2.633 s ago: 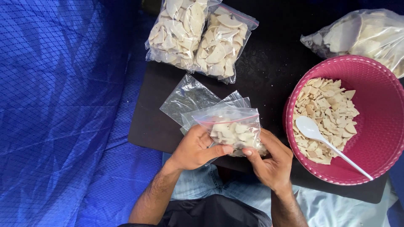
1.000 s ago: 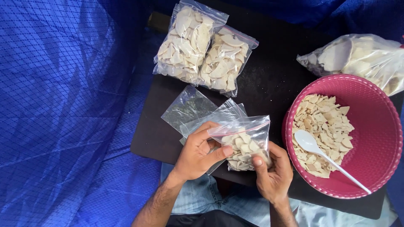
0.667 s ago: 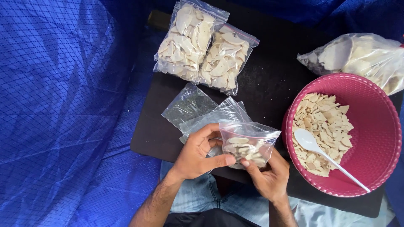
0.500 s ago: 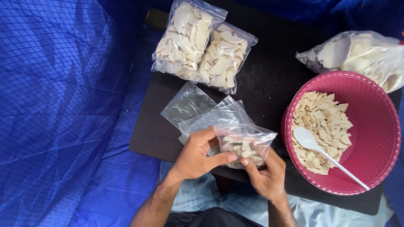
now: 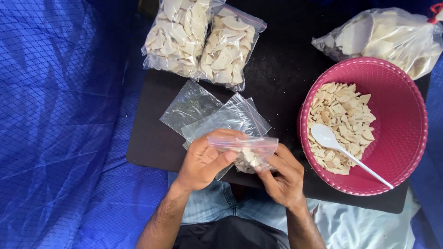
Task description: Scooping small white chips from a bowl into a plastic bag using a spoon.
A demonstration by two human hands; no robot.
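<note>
Both my hands hold a small clear zip bag (image 5: 251, 152) partly filled with pale chips, over the near edge of a black board (image 5: 277, 83). My left hand (image 5: 203, 161) pinches the bag's top edge at the left, thumb across it. My right hand (image 5: 284, 177) grips its right side from below. Just beyond the bag lie empty clear bags (image 5: 212, 113) in a loose stack.
Two filled chip bags (image 5: 198, 39) lie at the board's far side. A pink basket (image 5: 401, 106) at right holds loose chips and a white spoon (image 5: 344, 152). A large bag of chips (image 5: 387, 37) sits at the far right. Blue tarp (image 5: 60, 124) covers the left.
The bag has been tipped from upright to lying flatter, with its top edge toward me. My hands have closed in along its top. The view has shifted slightly.
</note>
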